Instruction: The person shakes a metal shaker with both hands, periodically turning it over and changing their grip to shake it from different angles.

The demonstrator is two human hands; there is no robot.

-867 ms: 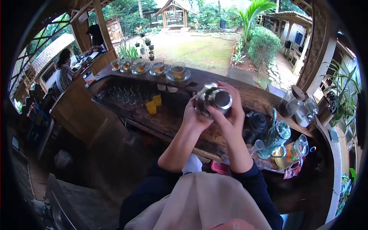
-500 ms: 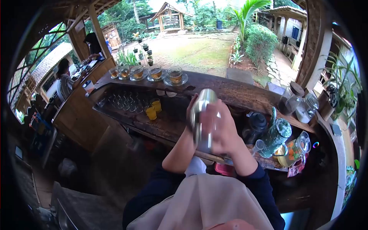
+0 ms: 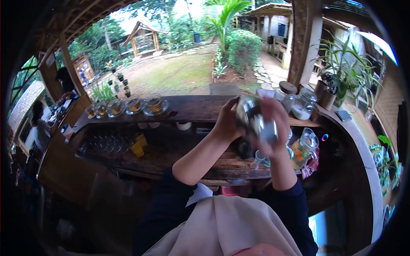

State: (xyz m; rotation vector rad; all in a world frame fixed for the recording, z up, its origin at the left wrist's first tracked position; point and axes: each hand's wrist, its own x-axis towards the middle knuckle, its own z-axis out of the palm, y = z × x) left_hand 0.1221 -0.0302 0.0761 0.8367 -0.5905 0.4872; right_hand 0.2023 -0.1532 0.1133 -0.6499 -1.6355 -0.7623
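Note:
A shiny metal shaker [image 3: 255, 121], smeared by motion, is raised above the wooden counter [image 3: 188, 104] between my two hands. My left hand [image 3: 227, 119] wraps round its left side. On its right side, my right hand [image 3: 276, 123] is closed round it, with blurred fingers. Behind and below my right hand, a clear glass pitcher [image 3: 304, 149] stands with orange and yellow pieces inside. A small clear glass [image 3: 259, 158] shows just under the shaker. The dark items behind my hands are mostly hidden.
Several glass cups of amber drink, one of them a cup on a saucer [image 3: 154, 104], line the upper ledge. Yellow cups [image 3: 137, 149] and upturned glasses [image 3: 109, 144] sit on the lower shelf. Lidded jars [image 3: 304, 102] stand at right. A person [image 3: 41, 123] is at far left.
The view has turned right, so the counter and cups appear further left. Both hands, still round the shaker, are now further right in view, and the shaker's tilt has changed.

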